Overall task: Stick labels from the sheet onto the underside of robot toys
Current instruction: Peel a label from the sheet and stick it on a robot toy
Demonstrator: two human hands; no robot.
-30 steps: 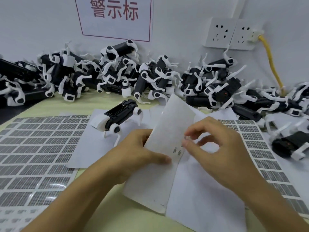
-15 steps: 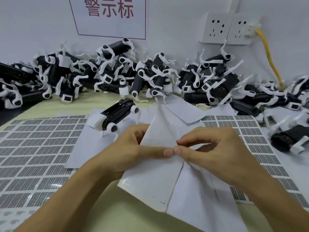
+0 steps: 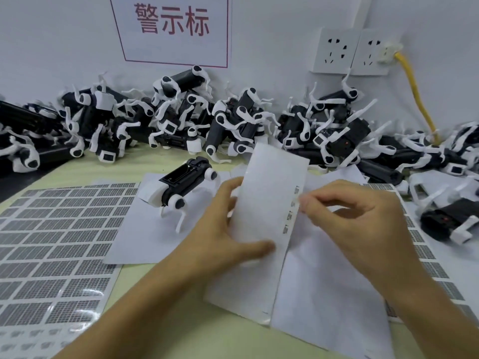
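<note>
- The left hand (image 3: 223, 229) holds a white label sheet (image 3: 269, 203) upright off the counter, thumb pressed on its front near the lower part and fingers curled behind its left edge.
- The right hand (image 3: 357, 221) pinches at the sheet's right edge with thumb and forefinger, where a column of small printed labels (image 3: 290, 216) runs down; the other fingers are loosely curled.
- A single black-and-white robot toy (image 3: 181, 185) lies just left of the left hand, on a white paper (image 3: 134, 234).
- A heap of robot toys (image 3: 233, 120) is stacked along the back of the counter against the wall.
- The pale yellow-green counter (image 3: 160, 320) carries large sheets of grey printed labels (image 3: 51, 250) at left and right.
- On the white wall hang a sign (image 3: 173, 24) with red characters and two sockets (image 3: 355, 51), with a yellow cable (image 3: 417, 99) plugged into the right one.
</note>
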